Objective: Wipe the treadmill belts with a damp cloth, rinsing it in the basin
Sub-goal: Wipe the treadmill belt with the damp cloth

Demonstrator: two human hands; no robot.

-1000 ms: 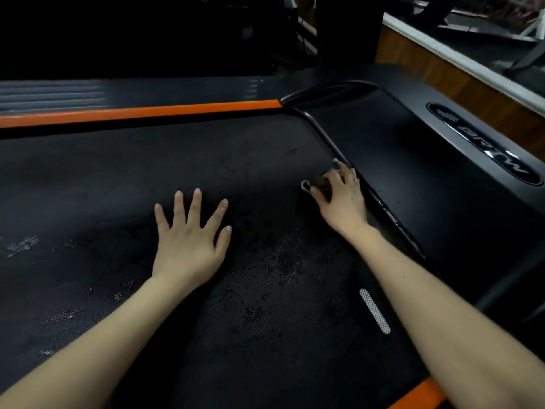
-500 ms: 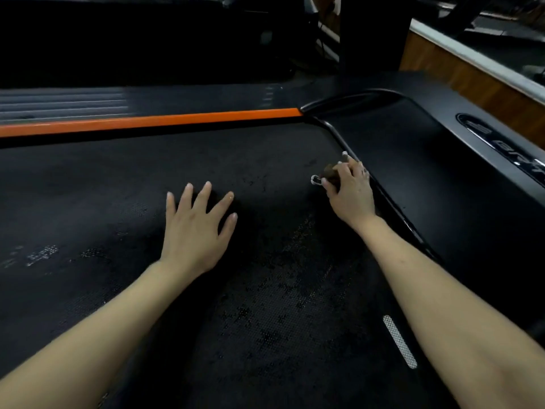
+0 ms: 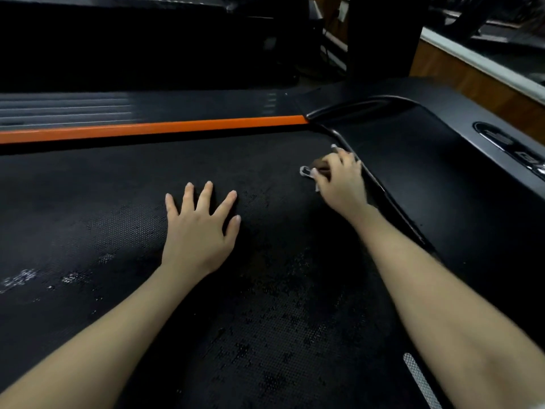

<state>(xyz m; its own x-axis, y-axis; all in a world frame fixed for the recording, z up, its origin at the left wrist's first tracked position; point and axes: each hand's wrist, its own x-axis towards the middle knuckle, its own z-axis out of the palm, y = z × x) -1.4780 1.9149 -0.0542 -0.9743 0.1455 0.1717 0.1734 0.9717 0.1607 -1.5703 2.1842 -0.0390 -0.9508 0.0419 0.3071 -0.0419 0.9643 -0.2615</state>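
Fingers (image 3: 208, 192) of left hand (image 3: 198, 231): all five spread straight, flat on belt (image 3: 103, 184), frame centre. Right hand (image 3: 340, 181) fingers curl over one cloth (image 3: 320, 166), pressed at belt's edge, right of centre. One belt visible, one orange strip (image 3: 153, 129) above it, one silver mark (image 3: 418, 379) lower right.

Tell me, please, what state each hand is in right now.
Left hand: open, fingers spread flat on the treadmill belt.
Right hand: closed on the cloth, near the belt's edge.
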